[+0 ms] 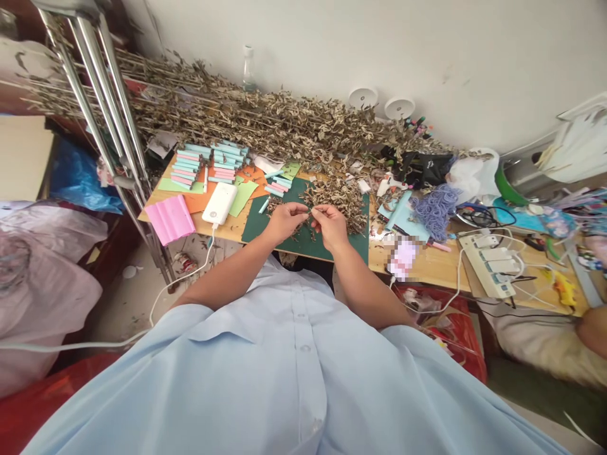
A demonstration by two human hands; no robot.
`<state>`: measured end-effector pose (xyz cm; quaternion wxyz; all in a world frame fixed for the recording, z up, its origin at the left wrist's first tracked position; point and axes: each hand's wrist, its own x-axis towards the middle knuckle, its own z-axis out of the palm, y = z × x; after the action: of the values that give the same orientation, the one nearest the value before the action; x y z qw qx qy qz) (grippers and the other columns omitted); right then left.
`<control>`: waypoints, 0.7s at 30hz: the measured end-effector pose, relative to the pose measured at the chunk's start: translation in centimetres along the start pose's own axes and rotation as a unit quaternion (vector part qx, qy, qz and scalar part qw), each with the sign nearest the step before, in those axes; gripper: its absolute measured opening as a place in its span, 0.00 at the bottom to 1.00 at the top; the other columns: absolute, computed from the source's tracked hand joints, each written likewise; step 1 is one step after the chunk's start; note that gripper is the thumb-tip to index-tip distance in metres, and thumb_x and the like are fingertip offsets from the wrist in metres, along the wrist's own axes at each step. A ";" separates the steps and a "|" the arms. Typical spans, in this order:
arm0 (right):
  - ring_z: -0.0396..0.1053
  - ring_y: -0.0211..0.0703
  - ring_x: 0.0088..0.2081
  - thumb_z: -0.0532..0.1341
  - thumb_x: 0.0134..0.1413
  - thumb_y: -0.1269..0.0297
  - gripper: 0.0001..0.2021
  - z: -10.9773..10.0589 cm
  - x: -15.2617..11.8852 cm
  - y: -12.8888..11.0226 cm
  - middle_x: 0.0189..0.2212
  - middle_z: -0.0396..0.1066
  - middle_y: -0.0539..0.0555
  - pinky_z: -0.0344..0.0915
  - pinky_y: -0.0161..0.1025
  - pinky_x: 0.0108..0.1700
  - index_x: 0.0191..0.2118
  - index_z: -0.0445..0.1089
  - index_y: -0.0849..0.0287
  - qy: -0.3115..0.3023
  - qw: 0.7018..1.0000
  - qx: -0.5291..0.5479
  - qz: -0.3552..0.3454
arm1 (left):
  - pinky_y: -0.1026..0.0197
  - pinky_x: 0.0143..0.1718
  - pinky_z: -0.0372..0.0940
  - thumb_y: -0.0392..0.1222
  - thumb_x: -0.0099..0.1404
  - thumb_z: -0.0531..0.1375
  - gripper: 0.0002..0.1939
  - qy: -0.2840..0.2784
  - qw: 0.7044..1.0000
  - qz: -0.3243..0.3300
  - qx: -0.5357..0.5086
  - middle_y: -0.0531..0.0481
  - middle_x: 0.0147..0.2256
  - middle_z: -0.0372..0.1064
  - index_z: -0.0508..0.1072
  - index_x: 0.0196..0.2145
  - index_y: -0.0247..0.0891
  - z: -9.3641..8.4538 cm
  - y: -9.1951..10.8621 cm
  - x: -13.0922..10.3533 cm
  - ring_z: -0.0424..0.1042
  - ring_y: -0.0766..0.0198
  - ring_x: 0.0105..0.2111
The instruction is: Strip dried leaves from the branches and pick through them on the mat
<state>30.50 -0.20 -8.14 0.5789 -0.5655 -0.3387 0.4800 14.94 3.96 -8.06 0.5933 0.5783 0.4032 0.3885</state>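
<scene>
Both hands meet fingertip to fingertip above a green mat [355,245] at the front of the table. My left hand [287,221] has thumb and forefinger pinched together, and my right hand [331,226] mirrors it from the right. Whatever lies between the fingertips is too small to make out. A heap of dried leaves [348,194] lies on the mat just behind and beside my right hand. Close to my left hand is a small blue paper roll [264,205]. Further back to the left are stacks of blue and pink paper rolls [227,172].
Bundles of dried stems [265,117] run along the wall. A white power bank [219,203] with a cable and a pink paper sheet [171,219] lie left. To the right are a phone [403,259], purple yarn [434,210] and a power strip [487,265]. Metal legs [114,107] stand at left.
</scene>
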 end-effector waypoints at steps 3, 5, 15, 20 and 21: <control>0.66 0.35 0.21 0.72 0.44 0.55 0.14 0.2 -0.3 0.0 0.20 0.68 0.44 0.55 0.31 0.20 0.35 0.74 0.56 -0.007 1.000 -0.016 0.007 | 0.60 0.37 0.69 0.37 0.55 0.70 0.12 0.008 0.995 -0.030 -0.099 0.49 0.31 0.77 0.80 0.38 0.33 0.4 -0.7 0.0 0.73 0.64 0.30; 0.65 0.34 0.22 0.71 0.44 0.56 0.14 0.1 -0.4 0.0 0.23 0.71 0.46 0.56 0.32 0.21 0.35 0.74 0.56 0.004 1.000 -0.018 0.009 | 0.60 0.37 0.69 0.37 0.52 0.71 0.13 0.016 0.991 -0.036 -0.130 0.50 0.31 0.76 0.80 0.37 0.34 0.4 -1.1 0.0 0.74 0.65 0.30; 0.71 0.39 0.26 0.69 0.45 0.55 0.20 -0.9 0.6 1.1 0.35 0.77 0.52 0.61 0.34 0.24 0.44 0.76 0.57 0.016 0.993 -0.118 -0.013 | 0.59 0.37 0.70 0.37 0.49 0.74 0.16 0.038 0.982 -0.054 -0.176 0.49 0.30 0.77 0.79 0.37 0.33 -0.3 -1.0 -0.2 0.74 0.65 0.30; 0.71 0.41 0.25 0.65 0.54 0.47 0.19 -0.3 -0.4 0.8 0.29 0.77 0.52 0.66 0.38 0.28 0.42 0.79 0.57 -0.012 0.984 -0.170 -0.045 | 0.59 0.38 0.70 0.38 0.48 0.74 0.16 0.075 0.976 -0.060 -0.194 0.49 0.30 0.78 0.80 0.37 0.34 -0.2 -1.2 -0.1 0.75 0.64 0.31; 0.70 0.41 0.24 0.65 0.54 0.47 0.19 -0.1 -0.6 0.6 0.28 0.77 0.52 0.66 0.38 0.28 0.41 0.79 0.57 -0.023 0.981 -0.185 -0.050 | 0.58 0.39 0.70 0.38 0.48 0.74 0.16 0.089 0.972 -0.061 -0.207 0.49 0.30 0.78 0.80 0.36 0.34 -0.1 -1.3 -0.1 0.76 0.63 0.31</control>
<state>30.27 -0.83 -8.67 0.4797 -0.6342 -0.4622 0.3924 14.79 3.89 -9.32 0.6845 0.3800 0.3996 0.4768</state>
